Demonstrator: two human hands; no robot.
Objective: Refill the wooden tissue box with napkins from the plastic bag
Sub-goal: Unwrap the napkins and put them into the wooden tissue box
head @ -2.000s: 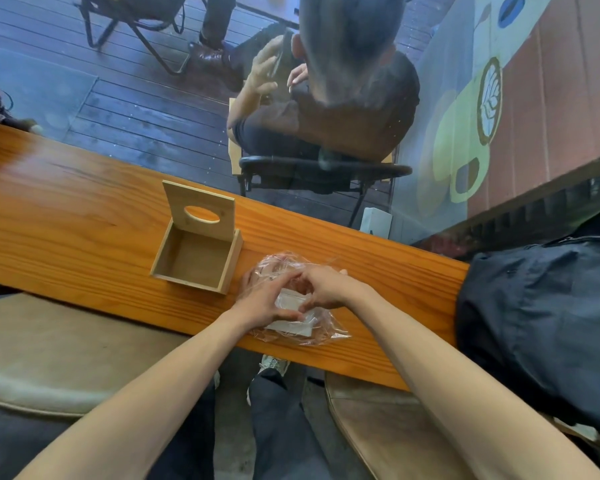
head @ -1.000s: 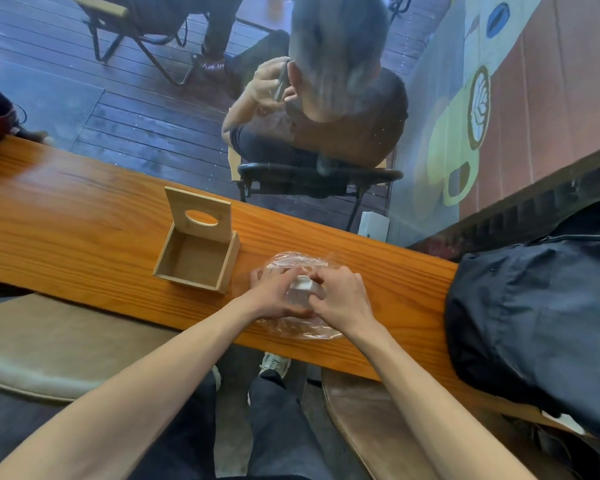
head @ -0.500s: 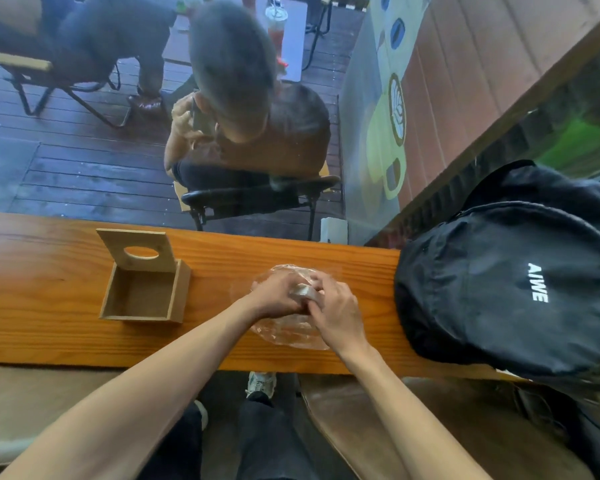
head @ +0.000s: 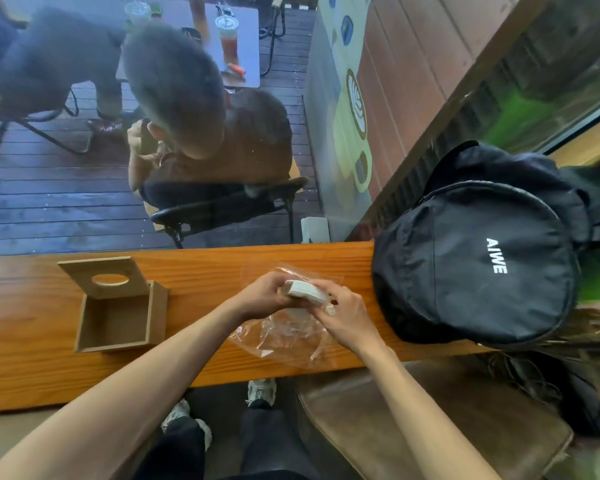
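The wooden tissue box (head: pixel 118 318) stands open on the wooden counter (head: pixel 32 362), its lid with an oval hole tilted up at the back; nothing lies inside. To its right a clear plastic bag (head: pixel 284 336) lies crumpled on the counter. Above the bag a white stack of napkins (head: pixel 303 291) is held between both hands: my left hand (head: pixel 262 297) grips its left end, my right hand (head: pixel 343 315) holds its right end together with the bag's upper edge.
A black backpack (head: pixel 475 261) sits on the counter just right of my hands. Beyond the glass a person sits on a black chair (head: pixel 222 206). Brown stool seats (head: pixel 413 420) are below the counter's near edge.
The napkin stack has come up out of the plastic bag, now exposed between both hands. The camera view has swung right, bringing the backpack into sight.
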